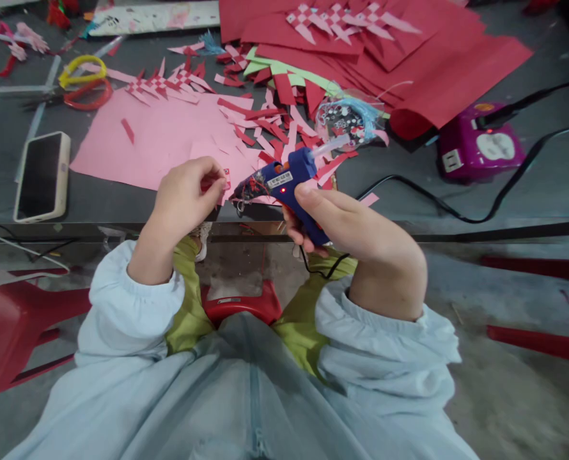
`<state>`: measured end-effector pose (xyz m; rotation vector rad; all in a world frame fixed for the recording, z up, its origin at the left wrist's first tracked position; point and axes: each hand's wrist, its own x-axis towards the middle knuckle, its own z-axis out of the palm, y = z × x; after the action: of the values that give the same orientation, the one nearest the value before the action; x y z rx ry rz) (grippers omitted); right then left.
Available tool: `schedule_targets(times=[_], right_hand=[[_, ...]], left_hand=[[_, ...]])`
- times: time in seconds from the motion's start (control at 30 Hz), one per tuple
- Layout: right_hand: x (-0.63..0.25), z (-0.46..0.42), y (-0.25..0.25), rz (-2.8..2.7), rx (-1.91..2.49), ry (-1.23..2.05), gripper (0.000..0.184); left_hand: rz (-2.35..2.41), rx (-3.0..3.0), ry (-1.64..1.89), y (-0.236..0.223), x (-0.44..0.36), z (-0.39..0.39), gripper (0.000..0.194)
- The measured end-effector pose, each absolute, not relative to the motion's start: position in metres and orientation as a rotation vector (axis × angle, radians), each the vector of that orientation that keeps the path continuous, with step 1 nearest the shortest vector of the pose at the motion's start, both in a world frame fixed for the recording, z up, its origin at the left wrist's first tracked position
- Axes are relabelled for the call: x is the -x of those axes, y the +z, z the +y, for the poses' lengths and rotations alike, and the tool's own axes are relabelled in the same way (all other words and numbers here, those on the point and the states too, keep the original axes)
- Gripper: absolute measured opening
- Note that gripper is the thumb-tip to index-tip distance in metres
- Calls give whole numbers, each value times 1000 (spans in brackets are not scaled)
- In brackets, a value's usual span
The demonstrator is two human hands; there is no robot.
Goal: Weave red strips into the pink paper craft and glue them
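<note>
A blue hot glue gun [284, 177] with a lit red light is gripped in my right hand [330, 214], its dark nozzle pointing left. A clear glue stick [331, 145] juts from its rear. My left hand [183, 188] pinches a small red-and-white piece [227, 179] between thumb and fingertips, close to the nozzle; whether the two touch I cannot tell. Beneath both lies a large pink paper sheet [155, 137] at the table's front edge. Red and pink paper strips [270, 128] are scattered just beyond the glue gun.
Woven paper fish-bone shapes [157, 86] rest on the pink sheet. Scissors [85, 82] and a phone [43, 176] lie left. Red paper sheets [399, 76] cover the back. A bag of beads [344, 118] sits mid-table; a purple power adapter [479, 140] with black cables stands right.
</note>
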<state>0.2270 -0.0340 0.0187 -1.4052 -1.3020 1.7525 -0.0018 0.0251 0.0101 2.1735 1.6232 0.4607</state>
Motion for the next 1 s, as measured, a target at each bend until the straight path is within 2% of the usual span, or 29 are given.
schedule_targets(times=[0.23,0.33,0.63,0.83,1.0], right_hand=[[-242,-39,25,-1177,1385,1729,48],[-247,-42,29,-1110,1387,1663,51],[-248,-43,30,-1139,1350,1659,52],[-247,-39,23,-1142,1297,1631,60],[-245,-39,20,-1128,1310,1625,59]], left_hand=[[1481,-2265,415,14,11,24,23],[1400,-2329,395,14,15,25,31],[1310,-2514,284,13,19,27,32],[1240,-2591,309,11,23,26,33],[1214,-2633,349,7,24,26,33]])
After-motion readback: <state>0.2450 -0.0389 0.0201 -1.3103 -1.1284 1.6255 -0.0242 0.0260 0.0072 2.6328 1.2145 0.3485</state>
